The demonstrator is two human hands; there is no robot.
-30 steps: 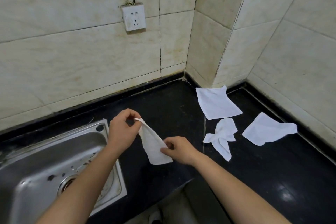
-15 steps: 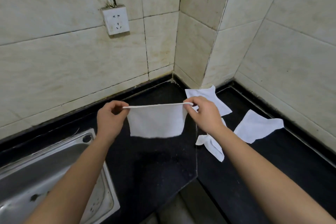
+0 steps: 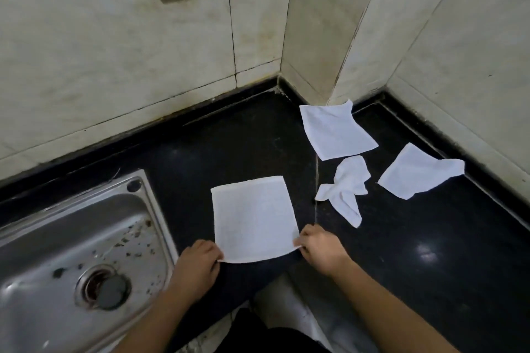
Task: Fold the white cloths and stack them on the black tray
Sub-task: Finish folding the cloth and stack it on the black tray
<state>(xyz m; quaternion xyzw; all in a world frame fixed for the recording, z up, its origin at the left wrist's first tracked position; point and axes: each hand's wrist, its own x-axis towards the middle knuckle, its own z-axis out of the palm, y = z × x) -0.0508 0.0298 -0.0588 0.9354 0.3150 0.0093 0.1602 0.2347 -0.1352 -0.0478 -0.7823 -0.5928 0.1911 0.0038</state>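
The white cloth (image 3: pixel 253 218) lies flat on the black counter (image 3: pixel 229 137), just right of the sink (image 3: pixel 57 232). The left hand (image 3: pixel 198 266) pinches its near left corner. The right hand (image 3: pixel 321 249) pinches its near right corner. Farther right of the sink lie a flat cloth (image 3: pixel 335 130), a crumpled cloth (image 3: pixel 347 186) and a bent cloth (image 3: pixel 415 173).

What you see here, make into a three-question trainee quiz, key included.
1. True or false: the left hand and right hand each pinch a near corner of the flat cloth spread on the black counter.
2. How many other cloths lie to its right? A two, B three, C five.
3. Fill in: left of the left hand is a steel ____.
Key: 1 true; 2 B; 3 sink.
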